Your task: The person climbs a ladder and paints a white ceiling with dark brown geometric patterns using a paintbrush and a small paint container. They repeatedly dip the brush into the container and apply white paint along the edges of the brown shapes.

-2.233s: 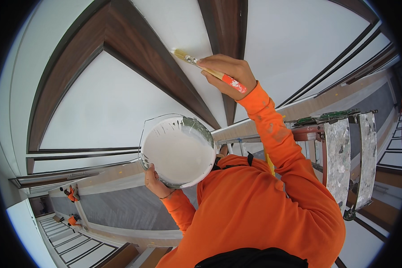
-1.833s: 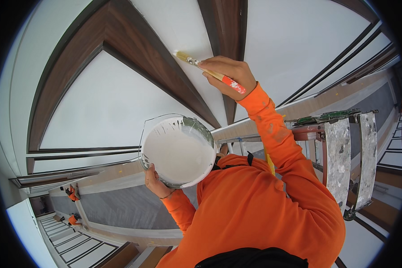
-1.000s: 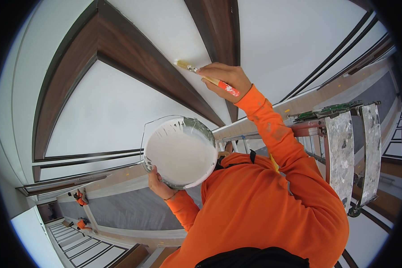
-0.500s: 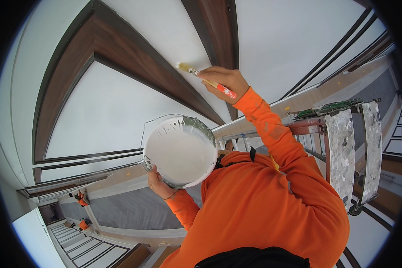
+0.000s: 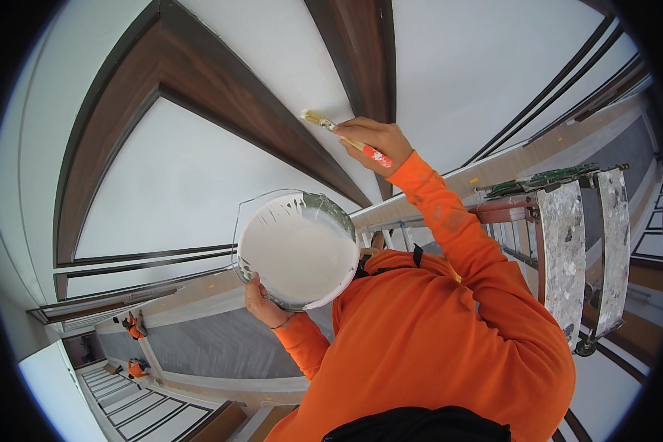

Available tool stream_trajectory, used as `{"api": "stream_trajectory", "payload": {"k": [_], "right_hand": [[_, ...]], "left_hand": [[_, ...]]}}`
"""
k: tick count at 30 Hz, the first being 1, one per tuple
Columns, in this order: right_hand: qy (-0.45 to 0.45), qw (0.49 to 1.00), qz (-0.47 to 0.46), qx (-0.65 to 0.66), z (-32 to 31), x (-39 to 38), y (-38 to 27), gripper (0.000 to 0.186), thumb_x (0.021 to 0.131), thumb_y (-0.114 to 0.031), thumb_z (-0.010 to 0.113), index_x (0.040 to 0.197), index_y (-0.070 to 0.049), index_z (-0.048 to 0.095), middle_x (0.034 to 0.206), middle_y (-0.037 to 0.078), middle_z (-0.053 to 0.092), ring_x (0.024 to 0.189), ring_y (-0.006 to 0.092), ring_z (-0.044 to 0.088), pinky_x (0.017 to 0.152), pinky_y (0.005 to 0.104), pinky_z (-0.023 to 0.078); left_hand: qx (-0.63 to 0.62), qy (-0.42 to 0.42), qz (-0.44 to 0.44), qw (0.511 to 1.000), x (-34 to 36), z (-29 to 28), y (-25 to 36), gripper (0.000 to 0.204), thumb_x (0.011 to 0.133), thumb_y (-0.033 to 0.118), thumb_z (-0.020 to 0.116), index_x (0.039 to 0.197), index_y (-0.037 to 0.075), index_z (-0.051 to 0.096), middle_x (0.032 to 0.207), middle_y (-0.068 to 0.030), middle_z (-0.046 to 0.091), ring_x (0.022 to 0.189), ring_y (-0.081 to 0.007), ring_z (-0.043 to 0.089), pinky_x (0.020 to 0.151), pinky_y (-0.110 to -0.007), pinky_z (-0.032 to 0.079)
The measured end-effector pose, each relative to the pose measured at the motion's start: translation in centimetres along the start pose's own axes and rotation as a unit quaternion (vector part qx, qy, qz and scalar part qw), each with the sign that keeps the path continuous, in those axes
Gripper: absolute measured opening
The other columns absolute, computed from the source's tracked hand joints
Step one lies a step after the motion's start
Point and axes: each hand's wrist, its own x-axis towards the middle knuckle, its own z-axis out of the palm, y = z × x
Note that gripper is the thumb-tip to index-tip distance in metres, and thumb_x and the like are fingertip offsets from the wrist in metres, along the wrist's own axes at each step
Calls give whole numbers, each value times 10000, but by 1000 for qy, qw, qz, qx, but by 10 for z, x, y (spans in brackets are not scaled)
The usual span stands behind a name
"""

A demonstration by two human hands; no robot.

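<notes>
White wall (image 5: 155,195) spreads out before me, crossed by broad dark brown wooden bands (image 5: 206,81) with a narrow white strip (image 5: 280,51) between two of them. My right hand (image 5: 381,142) has its fingers closed round the brush (image 5: 328,124), the paint-marked red end of its handle lying back toward my wrist. Its pale bristles point up and left over that white strip, close to the edge of the left band; whether they press on it, I can't tell. My left hand (image 5: 261,300) grips the bucket (image 5: 324,211) at its lower left side, thumb up against it and the other fingers largely hidden. Pale paint (image 5: 291,247) shows inside, with drips and streaks above it on the darker inner side. Orange sleeves (image 5: 449,221) cover both my arms, the right one smudged. Off to my right are two paint-spattered boards (image 5: 562,258) beside a reddish rail (image 5: 504,211). Far off on the left, two people in orange (image 5: 134,324) are low down by the grey floor (image 5: 221,346).
</notes>
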Motion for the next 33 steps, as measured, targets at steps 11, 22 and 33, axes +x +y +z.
{"api": "stream_trajectory", "payload": {"k": [11,22,33], "right_hand": [[72,993,-39,80,-31,32,-32,310,814,41,736,1116,-25,712,1084,132,724,908,245,724,780,300,590],[112,987,-48,109,-16,33,-23,311,809,56,740,1109,-21,715,1086,147,722,925,244,721,790,300,587],[95,988,-26,117,-6,25,-15,303,810,47,748,1105,-16,718,1079,139,723,929,234,723,792,295,589]], "left_hand": [[-5,0,-3,1000,-4,2,1,305,903,190,607,682,125,407,712,27,433,678,-105,498,627,-259,427],[15,3,8,1000,5,-6,-7,323,902,198,605,675,127,387,707,18,449,676,-113,502,626,-272,438],[12,-4,1,1000,7,2,-5,363,905,188,610,662,139,346,694,17,440,669,-115,498,617,-275,437]]}}
